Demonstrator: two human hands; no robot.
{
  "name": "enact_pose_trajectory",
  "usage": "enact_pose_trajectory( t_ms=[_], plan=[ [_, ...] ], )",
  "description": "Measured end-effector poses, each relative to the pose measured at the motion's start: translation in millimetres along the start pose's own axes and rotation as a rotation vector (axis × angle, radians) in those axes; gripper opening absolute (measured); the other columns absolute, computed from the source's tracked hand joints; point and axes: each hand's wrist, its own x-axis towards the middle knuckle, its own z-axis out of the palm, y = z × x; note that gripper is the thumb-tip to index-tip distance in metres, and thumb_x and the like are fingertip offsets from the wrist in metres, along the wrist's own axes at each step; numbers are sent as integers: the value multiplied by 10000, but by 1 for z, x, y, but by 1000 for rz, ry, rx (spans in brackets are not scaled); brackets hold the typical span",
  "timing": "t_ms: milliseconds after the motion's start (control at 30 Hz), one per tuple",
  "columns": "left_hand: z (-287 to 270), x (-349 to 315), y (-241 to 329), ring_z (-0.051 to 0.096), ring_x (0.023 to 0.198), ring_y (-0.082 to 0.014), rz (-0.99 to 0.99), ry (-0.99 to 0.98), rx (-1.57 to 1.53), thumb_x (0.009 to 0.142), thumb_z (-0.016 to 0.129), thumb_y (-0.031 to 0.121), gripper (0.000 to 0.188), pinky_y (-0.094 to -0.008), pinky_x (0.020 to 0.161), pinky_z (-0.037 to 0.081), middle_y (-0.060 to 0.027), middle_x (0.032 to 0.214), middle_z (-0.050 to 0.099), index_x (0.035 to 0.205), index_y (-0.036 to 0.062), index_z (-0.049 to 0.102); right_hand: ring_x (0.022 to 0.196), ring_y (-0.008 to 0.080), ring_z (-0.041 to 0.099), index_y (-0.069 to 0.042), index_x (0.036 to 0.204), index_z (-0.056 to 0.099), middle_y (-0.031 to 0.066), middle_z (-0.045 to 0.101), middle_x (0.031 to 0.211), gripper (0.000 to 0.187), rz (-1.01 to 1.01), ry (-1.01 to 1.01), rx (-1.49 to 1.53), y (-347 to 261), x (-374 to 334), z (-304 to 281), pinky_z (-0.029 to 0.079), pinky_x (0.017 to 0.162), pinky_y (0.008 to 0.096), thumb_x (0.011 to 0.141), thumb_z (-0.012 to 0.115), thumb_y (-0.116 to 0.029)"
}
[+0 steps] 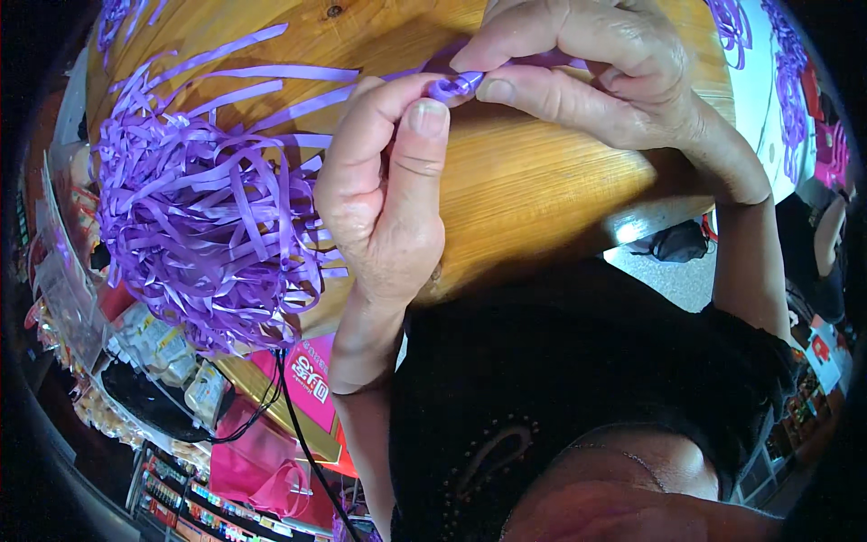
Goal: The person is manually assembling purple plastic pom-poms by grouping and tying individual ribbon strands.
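A twisted bit of purple ribbon [457, 88] is pinched between my two hands above the wooden table. My left hand [384, 181] grips it between thumb and forefinger, palm side toward me. From the right, my right hand [596, 77] pinches the same ribbon with thumb and fingertips; its other fingers are curled. A strip of the ribbon runs behind the right fingers and shows again between them. Left of my left hand lies a large tangled heap of purple ribbons [199, 208], with loose ends stretching toward my fingers.
Under my hands is the wooden table [524, 199], its edge close to my body. More purple ribbons [790, 90] hang over a white surface at the right. Bags and packages [153, 343] stand below left, beside a pink bag [253, 452] and a black cord [302, 434].
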Motion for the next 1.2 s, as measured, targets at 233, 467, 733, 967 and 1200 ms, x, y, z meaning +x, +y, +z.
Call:
enact_pose_trajectory(
  t_ms=[233,467,733,967,1200],
  plan=[
    [-1,-1,4,451,706,-72,-58,-56,-4,942,551,115,144,-212,652,357,0,784,557,943,-7,626,669,169,628,29,944,657,109,671,816,144,-21,27,39,3,-1,1,476,569,254,818,686,-36],
    [-4,0,4,472,708,-68,-84,-71,-25,952,541,140,183,-209,661,371,-5,776,576,910,-7,643,655,158,626,26,942,658,101,676,802,146,-33,1,-32,2,1,1,479,573,263,814,688,-39],
    [-2,-2,3,559,794,-88,-121,-23,-80,955,538,131,186,-221,748,423,-42,851,646,916,-18,643,690,167,641,31,951,656,108,678,846,156,-55,-20,-120,-2,3,2,493,587,270,803,691,-4],
    [0,-1,0,561,808,-92,-68,-26,-110,956,536,120,183,-227,770,430,-38,870,646,922,-25,642,885,147,645,42,1059,618,113,672,938,212,232,19,551,18,-7,12,515,752,244,849,620,67],
    [-1,0,2,564,815,-92,-92,36,-129,953,535,107,173,-226,784,430,-40,871,645,916,-20,646,918,95,585,41,1074,604,67,647,960,167,93,-76,592,39,-7,15,460,806,215,928,558,-25]
  ],
)
